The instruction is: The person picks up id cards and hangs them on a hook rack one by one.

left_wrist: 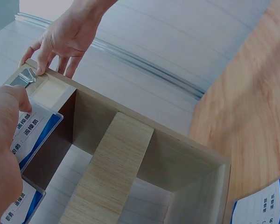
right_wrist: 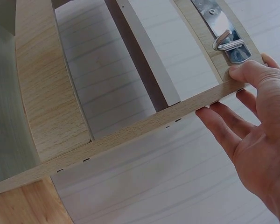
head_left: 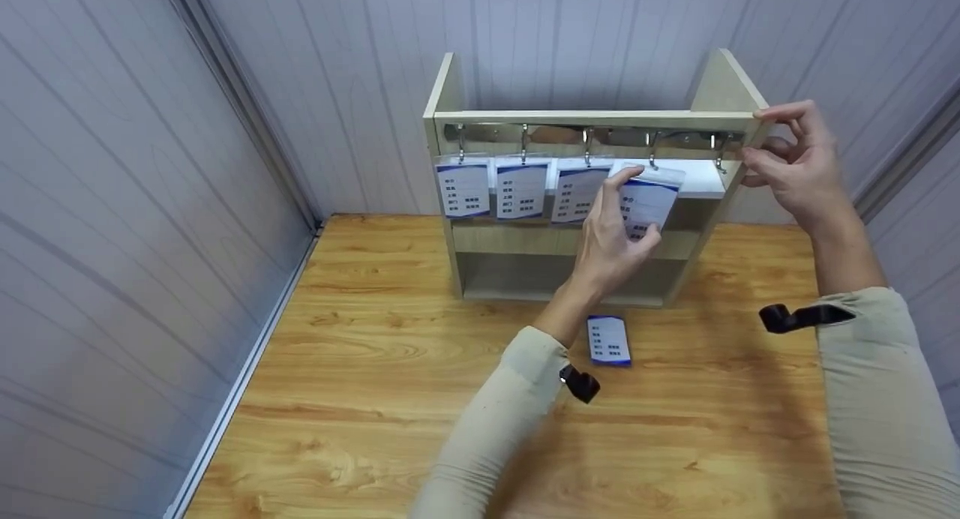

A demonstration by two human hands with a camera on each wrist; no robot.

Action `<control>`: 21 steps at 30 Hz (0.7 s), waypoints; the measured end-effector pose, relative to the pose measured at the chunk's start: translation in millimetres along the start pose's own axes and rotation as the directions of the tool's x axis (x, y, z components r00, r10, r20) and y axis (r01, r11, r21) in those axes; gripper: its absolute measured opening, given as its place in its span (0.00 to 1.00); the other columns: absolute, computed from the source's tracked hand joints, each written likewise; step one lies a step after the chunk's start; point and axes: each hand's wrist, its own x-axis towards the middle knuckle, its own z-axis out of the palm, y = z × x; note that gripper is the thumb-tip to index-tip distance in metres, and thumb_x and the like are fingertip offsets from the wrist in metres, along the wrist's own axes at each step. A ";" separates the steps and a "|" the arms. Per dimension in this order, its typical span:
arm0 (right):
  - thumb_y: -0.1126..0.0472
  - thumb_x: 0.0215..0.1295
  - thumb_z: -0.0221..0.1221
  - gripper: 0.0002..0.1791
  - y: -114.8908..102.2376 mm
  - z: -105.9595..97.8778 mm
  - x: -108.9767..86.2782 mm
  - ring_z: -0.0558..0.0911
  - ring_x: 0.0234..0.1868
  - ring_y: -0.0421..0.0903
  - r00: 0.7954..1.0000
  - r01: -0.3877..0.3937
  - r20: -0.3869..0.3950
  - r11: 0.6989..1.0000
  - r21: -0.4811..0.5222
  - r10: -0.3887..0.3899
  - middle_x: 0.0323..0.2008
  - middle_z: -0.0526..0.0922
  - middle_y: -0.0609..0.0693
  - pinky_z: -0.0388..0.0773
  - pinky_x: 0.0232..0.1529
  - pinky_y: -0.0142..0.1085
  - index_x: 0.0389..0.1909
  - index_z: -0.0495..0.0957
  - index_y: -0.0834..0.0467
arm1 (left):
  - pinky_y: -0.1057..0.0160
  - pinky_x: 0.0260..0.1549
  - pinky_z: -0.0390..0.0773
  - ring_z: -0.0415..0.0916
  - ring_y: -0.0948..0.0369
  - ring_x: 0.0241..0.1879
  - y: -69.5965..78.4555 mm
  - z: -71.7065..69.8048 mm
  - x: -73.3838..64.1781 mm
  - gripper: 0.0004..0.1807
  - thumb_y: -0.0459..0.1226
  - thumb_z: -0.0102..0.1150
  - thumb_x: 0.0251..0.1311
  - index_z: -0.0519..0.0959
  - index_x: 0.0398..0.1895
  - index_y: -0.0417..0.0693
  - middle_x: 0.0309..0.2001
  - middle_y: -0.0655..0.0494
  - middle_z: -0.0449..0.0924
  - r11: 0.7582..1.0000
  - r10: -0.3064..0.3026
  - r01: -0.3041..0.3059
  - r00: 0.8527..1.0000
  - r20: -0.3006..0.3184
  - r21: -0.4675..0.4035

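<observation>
While right hand (head_left: 802, 159) grips rack edge (head_left: 703, 234), left hand (head_left: 609, 234) holds a badge (head_left: 654, 198).

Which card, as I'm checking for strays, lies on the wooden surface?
The card in front of the shelf unit, lying alone; three other cards hang from hooks, and the left hand holds the fifth card.

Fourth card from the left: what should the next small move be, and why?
Probably seat the fourth card on the fourth hook before the left hand lets go: it looks tilted there, and I can't tell whether it has caught. Three cards hang on hooks to its left, while the right hand grips the rack.
</observation>
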 end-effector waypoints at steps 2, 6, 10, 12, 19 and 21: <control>0.81 0.73 0.61 0.26 0.2 0.1 0.3 0.90 0.55 0.41 1.000 0.000 -0.001 1.000 0.007 0.000 0.71 0.77 0.50 0.92 0.33 0.32 0.65 0.76 0.58 | 0.72 0.65 0.78 0.81 0.51 0.65 0.0 1.2 1.7 0.43 0.28 0.73 0.63 0.63 0.79 0.44 0.75 0.40 0.77 1.000 0.003 -0.003 1.000 -0.005 0.009; 0.82 0.73 0.61 0.26 0.7 0.2 1.2 0.90 0.55 0.41 1.000 0.001 -0.002 1.000 0.012 -0.001 0.71 0.77 0.50 0.92 0.33 0.32 0.65 0.77 0.58 | 0.70 0.66 0.78 0.81 0.51 0.66 -0.8 3.0 4.1 0.42 0.28 0.73 0.62 0.65 0.79 0.44 0.74 0.41 0.78 1.000 0.008 -0.008 1.000 -0.026 0.022; 0.81 0.73 0.61 0.26 1.0 -0.6 0.6 0.90 0.55 0.41 1.000 0.000 -0.001 1.000 0.008 0.000 0.71 0.77 0.51 0.92 0.33 0.32 0.66 0.77 0.58 | 0.70 0.69 0.77 0.81 0.52 0.67 -1.9 4.3 3.8 0.42 0.27 0.73 0.62 0.66 0.79 0.44 0.75 0.41 0.78 0.999 0.017 -0.015 0.999 -0.041 0.028; 0.81 0.73 0.62 0.26 1.0 -1.1 0.2 0.90 0.56 0.41 1.000 0.004 0.003 1.000 0.010 -0.004 0.72 0.77 0.51 0.92 0.33 0.32 0.66 0.76 0.58 | 0.69 0.69 0.77 0.80 0.52 0.67 -2.9 5.4 4.1 0.42 0.27 0.73 0.61 0.67 0.79 0.43 0.74 0.41 0.79 0.999 0.032 -0.030 0.999 -0.044 0.034; 0.79 0.74 0.63 0.24 0.4 -0.9 0.1 0.90 0.57 0.40 1.000 0.016 0.005 1.000 -0.008 -0.016 0.72 0.76 0.50 0.91 0.33 0.30 0.66 0.76 0.59 | 0.69 0.65 0.78 0.80 0.53 0.63 -4.7 8.3 4.3 0.41 0.28 0.72 0.64 0.68 0.80 0.42 0.71 0.43 0.80 0.995 0.067 -0.064 0.997 -0.037 0.078; 0.78 0.74 0.63 0.24 0.7 -0.9 0.1 0.90 0.57 0.40 1.000 0.016 0.008 1.000 -0.017 -0.016 0.73 0.76 0.50 0.91 0.33 0.30 0.66 0.76 0.59 | 0.69 0.65 0.78 0.80 0.54 0.62 -5.3 9.1 3.4 0.41 0.28 0.73 0.64 0.69 0.80 0.42 0.69 0.43 0.80 0.993 0.067 -0.063 0.997 -0.040 0.098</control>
